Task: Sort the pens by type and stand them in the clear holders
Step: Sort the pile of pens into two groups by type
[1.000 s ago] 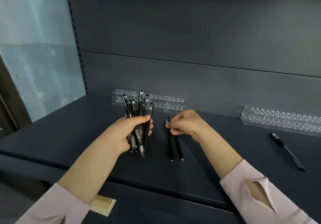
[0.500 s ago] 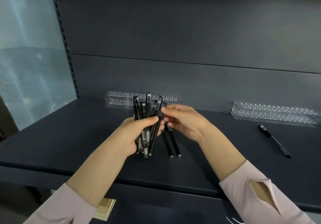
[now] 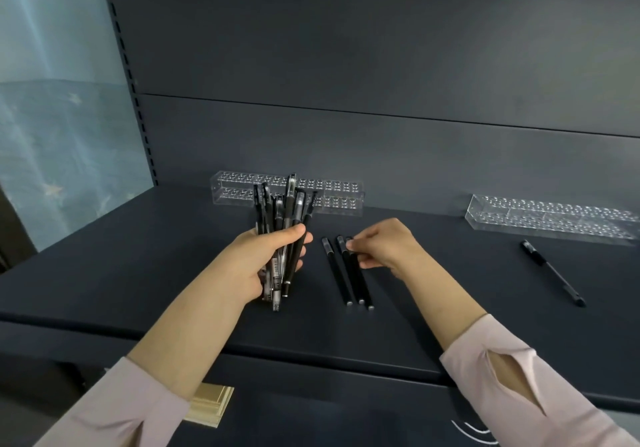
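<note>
left hand (image 3: 263,259) clamped round upright bundle of black and clear plastic pens (image 3: 284,218), fingers and thumb curled tight on it, held just in front of long clear acrylic holder with rows of holes (image 3: 332,194), pen tops overlapping holder's left half in view, lower tips hanging just over dark grey metal shelf (image 3: 138,273)

right hand (image 3: 384,249) in front of holder's right end, fingers curled, thumb and fingertips pinching far end of rightmost black pen (image 3: 363,283) of row of three slim black pens (image 3: 350,271), all three flat on shelf, side by side, nearly touching, near ends fanning slightly toward right

second clear acrylic holder (image 3: 554,218) well right of first holder, also at back of shelf, no pens standing in either

single black capped pen (image 3: 550,271) flat on shelf, diagonal, near front of second holder, well right of first

pale pink sleeves at both wrists; pale wooden block (image 3: 211,405) below shelf edge, front-left of first holder
</note>
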`<state>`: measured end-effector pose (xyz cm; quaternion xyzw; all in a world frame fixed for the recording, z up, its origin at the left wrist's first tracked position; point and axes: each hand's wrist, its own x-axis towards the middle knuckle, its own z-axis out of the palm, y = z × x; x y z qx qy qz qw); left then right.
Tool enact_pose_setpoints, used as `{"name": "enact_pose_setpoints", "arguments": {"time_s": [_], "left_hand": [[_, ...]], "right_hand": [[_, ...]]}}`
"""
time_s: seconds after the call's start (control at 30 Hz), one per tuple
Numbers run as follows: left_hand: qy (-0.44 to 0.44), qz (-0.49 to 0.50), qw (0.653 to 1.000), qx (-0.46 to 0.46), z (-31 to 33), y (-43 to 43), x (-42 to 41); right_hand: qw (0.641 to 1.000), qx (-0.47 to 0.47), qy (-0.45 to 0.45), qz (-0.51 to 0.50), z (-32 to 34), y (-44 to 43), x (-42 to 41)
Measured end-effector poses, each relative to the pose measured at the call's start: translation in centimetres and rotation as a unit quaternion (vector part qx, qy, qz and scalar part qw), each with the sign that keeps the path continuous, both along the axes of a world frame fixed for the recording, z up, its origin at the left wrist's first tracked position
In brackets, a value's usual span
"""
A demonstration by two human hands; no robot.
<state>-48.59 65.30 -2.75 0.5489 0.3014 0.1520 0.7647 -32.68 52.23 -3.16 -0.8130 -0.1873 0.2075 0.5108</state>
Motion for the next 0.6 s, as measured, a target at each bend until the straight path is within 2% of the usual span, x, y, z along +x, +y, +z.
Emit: {"name": "enact_pose_setpoints", "arguments": {"time_s": [0.17, 0.3, 0.43, 0.6], "left_hand": [[0.017, -0.009, 0.999, 0.032, 0.1, 1.2, -0.1], [0.006, -0.032, 0.999, 0.015, 0.3, 1.6, 0.2], [0.021, -0.066, 0.997, 0.029, 0.6, 1.6, 0.8], [0.006, -0.063, 0.998, 0.017, 0.2, 1.6, 1.5]], "right_hand": [[1.0, 0.003, -0.014, -0.008, -0.5, 2.2, -1.0], [0.996, 0.084, -0.032, 0.019, 0.3, 3.1, -0.9], [0.972, 0.197, 0.082, 0.102, 1.6, 3.8, -1.0], [0.948, 0.237, 0.19, 0.091, 1.6, 4.4, -0.7]]}}
